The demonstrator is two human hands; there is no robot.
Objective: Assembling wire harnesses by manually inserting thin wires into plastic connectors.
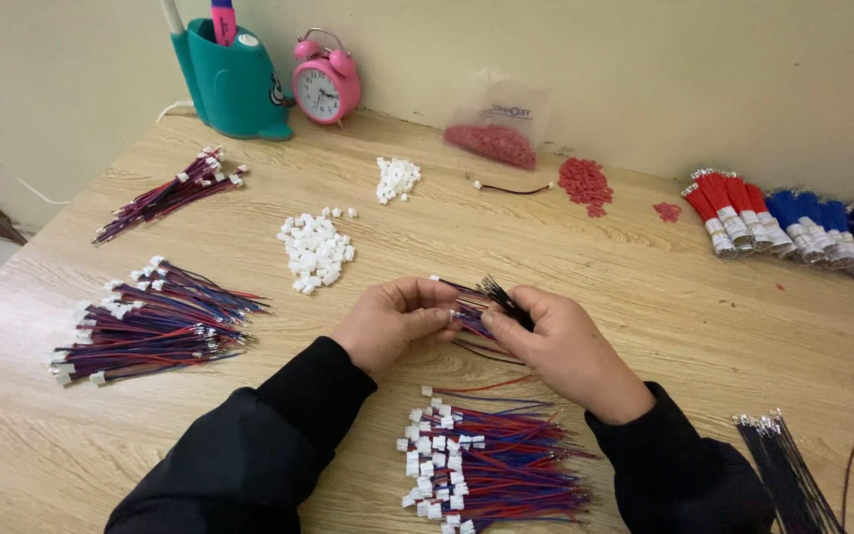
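While both hands pinch one small wire bundle (pixel 481 307) above the bench (pixel 644 297), left hand (pixel 392 321) steadies its end and right hand (pixel 560 341) clenches the black wires; finished harnesses (pixel 486 465) lie just below.

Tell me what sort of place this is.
Probably a home workbench for small wiring assembly: a wooden table with piles of finished wire harnesses, loose white connector housings, and a pink alarm clock by the wall.
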